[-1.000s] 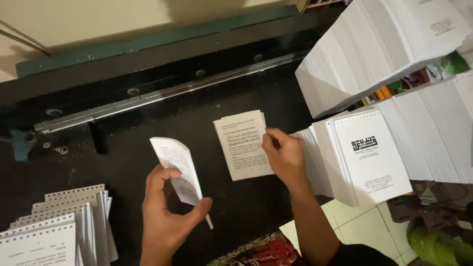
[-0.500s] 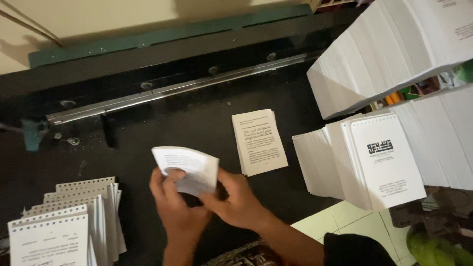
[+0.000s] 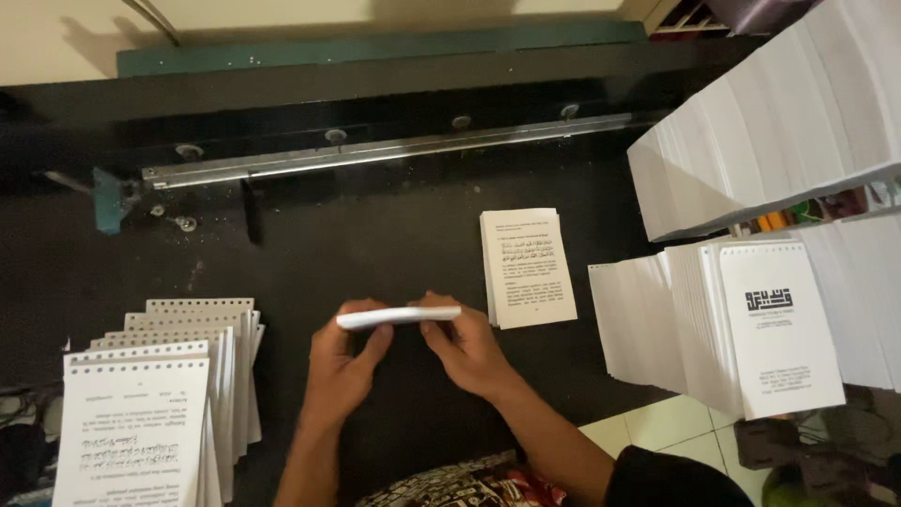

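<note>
A thin stack of small white sheets [image 3: 399, 316] is held level and edge-on over the black work surface [image 3: 357, 244]. My left hand [image 3: 343, 361] grips its left end and my right hand [image 3: 460, 347] grips its right end. Just right of my hands lies a small pile of printed pages [image 3: 527, 266], flat on the black surface. A fanned stack of punched booklets [image 3: 160, 394] lies to the left of my left hand.
A long metal rail [image 3: 385, 150] with a green block [image 3: 106, 199] crosses the back of the surface. Tall slanted piles of white paper [image 3: 770, 122] and covered booklets [image 3: 751, 324] fill the right side. Pale floor tiles [image 3: 676, 427] show below them.
My right hand left the printed pile and joined my left hand on the sheets. The sheets went from hanging upright in one hand to lying level between both.
</note>
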